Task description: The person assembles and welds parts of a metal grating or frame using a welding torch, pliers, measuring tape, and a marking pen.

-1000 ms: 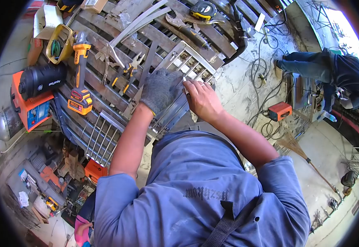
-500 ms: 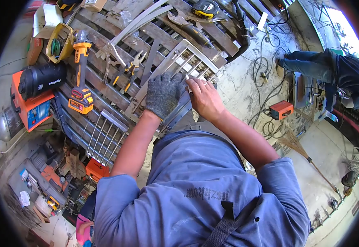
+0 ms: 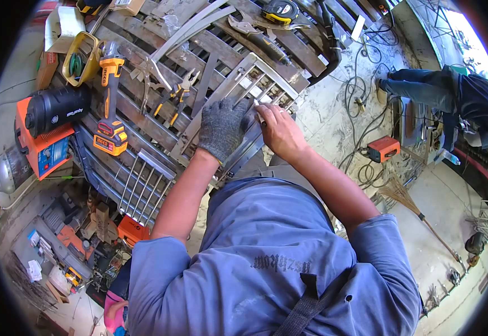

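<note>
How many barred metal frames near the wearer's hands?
2: one frame at the left hand and right hand; a second frame left of the left forearm. Others may be hidden.

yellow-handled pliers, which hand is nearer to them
Left. The gloved left hand is just to the right of the yellow-handled pliers in the picture; the bare right hand is farther right, beyond the left one.
</note>
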`<state>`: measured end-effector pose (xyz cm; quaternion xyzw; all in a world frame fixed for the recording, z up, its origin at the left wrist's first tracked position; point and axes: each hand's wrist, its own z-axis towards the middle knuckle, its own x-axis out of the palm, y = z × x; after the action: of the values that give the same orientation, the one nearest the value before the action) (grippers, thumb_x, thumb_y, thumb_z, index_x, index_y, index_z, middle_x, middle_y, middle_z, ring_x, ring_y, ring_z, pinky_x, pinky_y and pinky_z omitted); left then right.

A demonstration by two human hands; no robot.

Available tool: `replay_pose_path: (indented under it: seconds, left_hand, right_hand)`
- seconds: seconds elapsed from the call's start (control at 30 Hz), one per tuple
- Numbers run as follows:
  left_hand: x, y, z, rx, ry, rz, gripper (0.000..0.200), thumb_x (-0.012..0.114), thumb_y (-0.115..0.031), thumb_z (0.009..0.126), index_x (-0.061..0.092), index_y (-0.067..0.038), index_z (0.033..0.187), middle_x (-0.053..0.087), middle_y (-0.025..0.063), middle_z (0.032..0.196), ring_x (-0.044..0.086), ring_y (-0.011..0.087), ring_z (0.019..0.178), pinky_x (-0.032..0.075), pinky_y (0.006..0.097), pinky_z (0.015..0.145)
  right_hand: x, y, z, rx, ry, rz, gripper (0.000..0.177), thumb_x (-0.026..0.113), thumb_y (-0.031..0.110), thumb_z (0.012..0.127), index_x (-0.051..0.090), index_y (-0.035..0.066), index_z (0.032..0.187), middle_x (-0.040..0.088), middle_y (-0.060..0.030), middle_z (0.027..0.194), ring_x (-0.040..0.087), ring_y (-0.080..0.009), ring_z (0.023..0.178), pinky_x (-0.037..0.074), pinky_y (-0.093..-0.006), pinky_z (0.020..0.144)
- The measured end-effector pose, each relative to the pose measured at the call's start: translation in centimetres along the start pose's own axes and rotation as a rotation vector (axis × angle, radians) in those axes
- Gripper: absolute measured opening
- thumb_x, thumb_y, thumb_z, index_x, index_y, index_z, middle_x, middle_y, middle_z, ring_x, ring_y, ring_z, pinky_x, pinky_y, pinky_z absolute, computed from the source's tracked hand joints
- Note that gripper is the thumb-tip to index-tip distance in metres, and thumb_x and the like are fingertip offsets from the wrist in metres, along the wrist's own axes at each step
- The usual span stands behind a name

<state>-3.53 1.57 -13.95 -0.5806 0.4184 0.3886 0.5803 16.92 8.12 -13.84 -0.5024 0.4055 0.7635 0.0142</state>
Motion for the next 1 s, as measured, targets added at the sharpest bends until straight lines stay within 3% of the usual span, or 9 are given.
replay_pose_path:
  seconds: [0.17, 0.27, 0.37, 0.67, 0.77, 0.8, 0.9, 0.93, 1.0]
  left_hand:
    - [0.2, 0.1, -0.1, 0.007, -0.003, 0.006, 0.041, 0.077, -0.029, 0.091, 0.068, -0.019, 0.130, 0.070, 0.0107, 0.109, 0.069, 0.0340, 0.105, 0.054, 0.0529, 0.090]
    - [0.4, 0.3, 0.0, 0.010, 0.013, 0.002, 0.043, 0.078, -0.027, 0.090, 0.068, -0.019, 0.131, 0.069, 0.0104, 0.108, 0.069, 0.0339, 0.104, 0.053, 0.0530, 0.090]
    - [0.0, 0.0, -0.2, 0.007, -0.007, 0.025, 0.041, 0.076, -0.027, 0.092, 0.068, -0.019, 0.131, 0.068, 0.0103, 0.107, 0.069, 0.0341, 0.103, 0.053, 0.0534, 0.089]
    - [-1.5, -0.4, 0.5, 0.060, 0.080, 0.013, 0.038, 0.071, -0.030, 0.099, 0.070, -0.016, 0.134, 0.070, 0.0122, 0.114, 0.069, 0.0367, 0.107, 0.053, 0.0537, 0.091]
    - [-3.1, -0.8, -1.1, 0.086, -0.166, -0.141, 0.037, 0.070, -0.030, 0.102, 0.070, -0.012, 0.134, 0.071, 0.0146, 0.117, 0.069, 0.0389, 0.108, 0.054, 0.0544, 0.095]
    - [-3.2, -1.1, -1.9, 0.031, -0.210, -0.170, 0.035, 0.067, -0.032, 0.108, 0.069, -0.008, 0.133, 0.070, 0.0187, 0.118, 0.068, 0.0405, 0.109, 0.054, 0.0531, 0.099]
    - [-5.2, -2.6, -4.7, -0.118, -0.122, -0.674, 0.034, 0.064, -0.023, 0.110, 0.065, -0.003, 0.138, 0.067, 0.0245, 0.132, 0.067, 0.0456, 0.117, 0.054, 0.0526, 0.104]
    - [-6.6, -4.1, -5.0, -0.079, -0.138, -0.977, 0.030, 0.059, -0.016, 0.112, 0.064, 0.001, 0.137, 0.067, 0.0275, 0.129, 0.066, 0.0487, 0.120, 0.052, 0.0508, 0.110]
    - [-9.1, -6.0, -5.9, -0.020, -0.135, -0.852, 0.030, 0.058, -0.013, 0.112, 0.065, 0.001, 0.138, 0.068, 0.0275, 0.129, 0.066, 0.0475, 0.122, 0.052, 0.0503, 0.110]
  right_hand:
    - [-0.4, 0.5, 0.4, 0.037, 0.045, 0.028, 0.041, 0.066, 0.000, 0.098, 0.059, -0.003, 0.138, 0.069, -0.0248, 0.131, 0.069, -0.0415, 0.121, 0.056, -0.0468, 0.107]
    - [0.2, 0.7, 0.2, 0.155, 0.079, 0.120, 0.036, 0.072, 0.008, 0.105, 0.062, 0.004, 0.138, 0.072, -0.0221, 0.129, 0.071, -0.0421, 0.119, 0.059, -0.0482, 0.103]
    - [-0.2, 1.2, 0.2, 0.198, -0.053, 0.172, 0.034, 0.071, 0.008, 0.104, 0.063, 0.001, 0.136, 0.073, -0.0232, 0.125, 0.071, -0.0416, 0.118, 0.058, -0.0487, 0.103]
    - [-5.0, 1.3, -2.7, 0.206, -0.177, 0.121, 0.029, 0.078, 0.010, 0.102, 0.067, 0.004, 0.128, 0.075, -0.0203, 0.118, 0.073, -0.0422, 0.112, 0.060, -0.0497, 0.095]
    - [-8.5, 2.1, -3.4, 0.210, -0.201, 0.112, 0.028, 0.076, 0.004, 0.102, 0.067, 0.004, 0.129, 0.075, -0.0200, 0.116, 0.075, -0.0425, 0.104, 0.061, -0.0442, 0.088]
    - [-10.1, 2.9, -3.3, 0.192, -0.210, 0.152, 0.023, 0.074, 0.005, 0.106, 0.067, 0.002, 0.128, 0.076, -0.0164, 0.111, 0.077, -0.0329, 0.099, 0.061, -0.0389, 0.085]
    - [-13.3, 5.5, -4.1, 0.510, -0.163, 0.494, 0.022, 0.075, 0.007, 0.106, 0.067, 0.002, 0.126, 0.076, -0.0162, 0.109, 0.076, -0.0245, 0.093, 0.060, -0.0379, 0.085]
    - [-14.2, 6.4, -4.0, 0.497, -0.189, 0.686, 0.018, 0.072, 0.007, 0.110, 0.065, 0.000, 0.126, 0.075, -0.0126, 0.104, 0.074, -0.0158, 0.091, 0.060, -0.0332, 0.083]
    - [-16.3, 8.5, -3.4, 0.370, -0.200, 0.856, 0.018, 0.072, 0.004, 0.110, 0.065, -0.003, 0.125, 0.074, -0.0125, 0.106, 0.074, -0.0161, 0.092, 0.060, -0.0305, 0.082]
